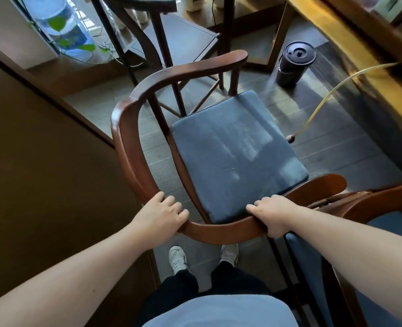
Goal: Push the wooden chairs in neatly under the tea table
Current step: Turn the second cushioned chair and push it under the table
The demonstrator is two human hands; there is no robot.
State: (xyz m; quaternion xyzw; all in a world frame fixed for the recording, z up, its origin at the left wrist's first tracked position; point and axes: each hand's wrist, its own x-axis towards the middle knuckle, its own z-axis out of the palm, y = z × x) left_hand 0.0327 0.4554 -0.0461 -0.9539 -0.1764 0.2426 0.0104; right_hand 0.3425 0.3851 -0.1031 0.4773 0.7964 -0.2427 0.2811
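Observation:
A wooden armchair (124, 138) with a curved back rail and a blue seat cushion (237, 156) stands right in front of me, its seat facing the tea table (350, 36) at the upper right. My left hand (164, 212) grips the back rail on the left. My right hand (275, 214) grips the same rail on the right. A second wooden chair (372, 201) with a blue cushion stands close on the right, its rail touching or nearly touching the first. A darker chair (178, 31) stands farther ahead.
A black lidded bucket (294, 64) sits on the floor by the table leg, and a yellowish hose (322, 102) hangs from the table to the floor. A brown cabinet (42, 149) runs along the left. Water bottles and a green plant (63, 27) are at the far left.

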